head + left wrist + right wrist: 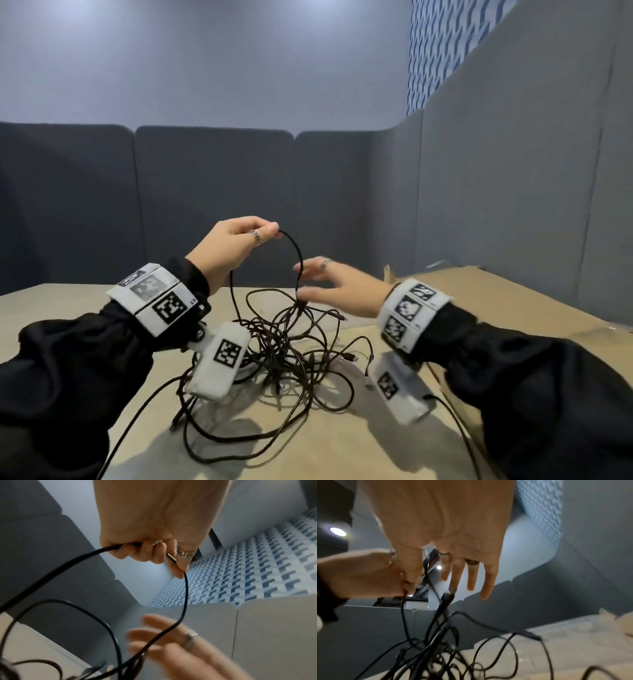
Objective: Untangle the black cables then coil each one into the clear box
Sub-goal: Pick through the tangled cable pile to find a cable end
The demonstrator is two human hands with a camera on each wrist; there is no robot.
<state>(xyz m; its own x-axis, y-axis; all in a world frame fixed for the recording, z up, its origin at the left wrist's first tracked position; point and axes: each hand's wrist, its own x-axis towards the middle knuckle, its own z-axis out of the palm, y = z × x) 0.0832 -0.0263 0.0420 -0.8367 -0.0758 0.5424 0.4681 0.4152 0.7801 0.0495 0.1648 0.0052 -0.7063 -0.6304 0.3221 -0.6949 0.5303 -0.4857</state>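
Observation:
A tangle of black cables (284, 346) lies on the beige table (342, 448). My left hand (274, 232) is raised above it and pinches one cable loop (297, 253), which arcs down into the tangle. In the left wrist view that cable (186, 595) runs through the curled fingers of my left hand (154, 553). My right hand (301, 279) is blurred, with its fingers spread and straight just right of the hanging loop, holding nothing. In the right wrist view the fingers (453, 582) of my right hand hang over a cable plug (447, 597). The pale surface at the right looks like the clear box (573, 632).
Grey partition panels (212, 205) close off the back and right side of the table. A tan box-like surface (496, 294) fills the right side. Loose cable ends (352, 358) trail toward my right wrist.

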